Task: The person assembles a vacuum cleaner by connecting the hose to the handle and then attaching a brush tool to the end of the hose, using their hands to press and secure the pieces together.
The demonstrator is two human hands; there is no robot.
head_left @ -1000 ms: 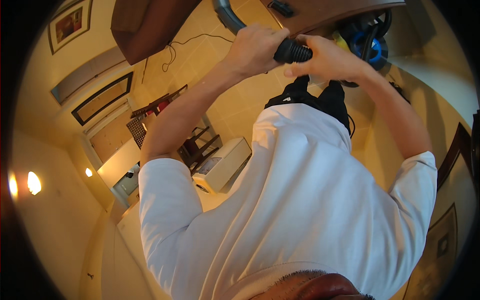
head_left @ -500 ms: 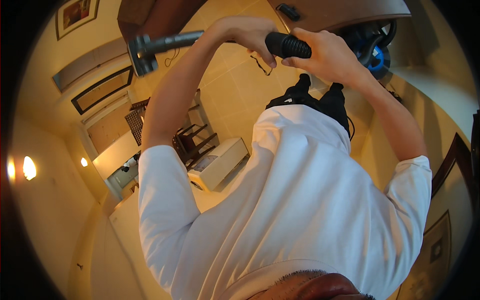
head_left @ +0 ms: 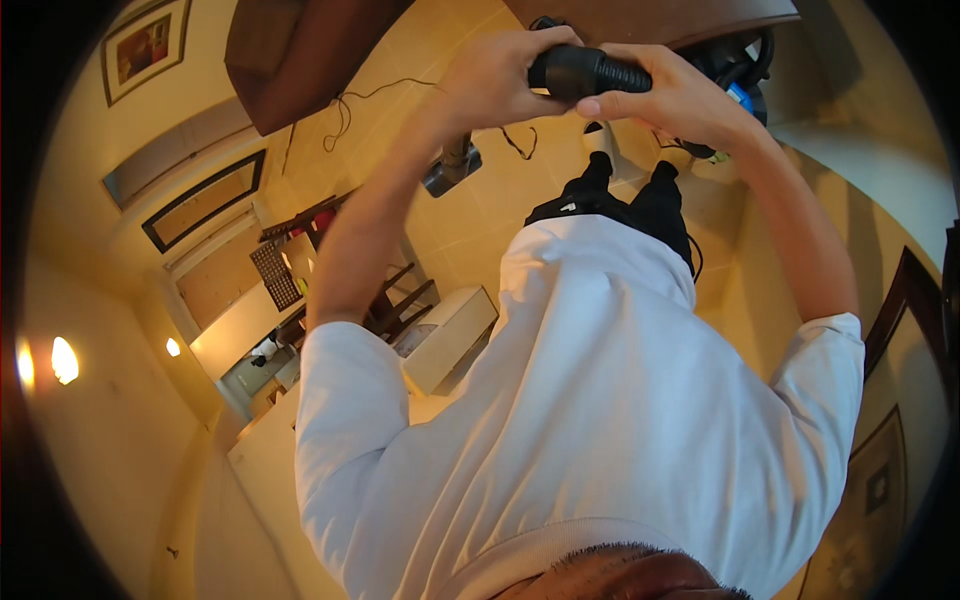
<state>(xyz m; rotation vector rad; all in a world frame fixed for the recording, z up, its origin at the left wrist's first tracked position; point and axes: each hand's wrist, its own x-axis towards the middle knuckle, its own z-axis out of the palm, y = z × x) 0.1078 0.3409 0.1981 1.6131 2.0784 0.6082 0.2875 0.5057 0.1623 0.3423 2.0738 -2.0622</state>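
My left hand (head_left: 495, 85) is closed around the black handle end of a vacuum cleaner wand (head_left: 562, 72). Right beside it, my right hand (head_left: 695, 105) grips the ribbed black hose (head_left: 624, 76) where it meets the handle, thumb along the underside. Beneath my left wrist the grey floor head (head_left: 452, 178) shows near the tiles; my left hand and forearm hide most of the tube. Past my right hand stands the blue and black vacuum cleaner body (head_left: 740, 95), partly covered by that hand and the table.
A brown tabletop (head_left: 660, 18) juts in at the top, with dark brown furniture (head_left: 275, 60) to its left. Thin cables (head_left: 345, 118) lie on the tiled floor (head_left: 480, 225). Dark wooden chairs (head_left: 400, 290) and a white cabinet-like box (head_left: 450, 335) stand at left.
The wand's floor head has swung rightward from the far left to below my left wrist. Both hands have risen slightly, the right one shifting a little rightward, still gripping.
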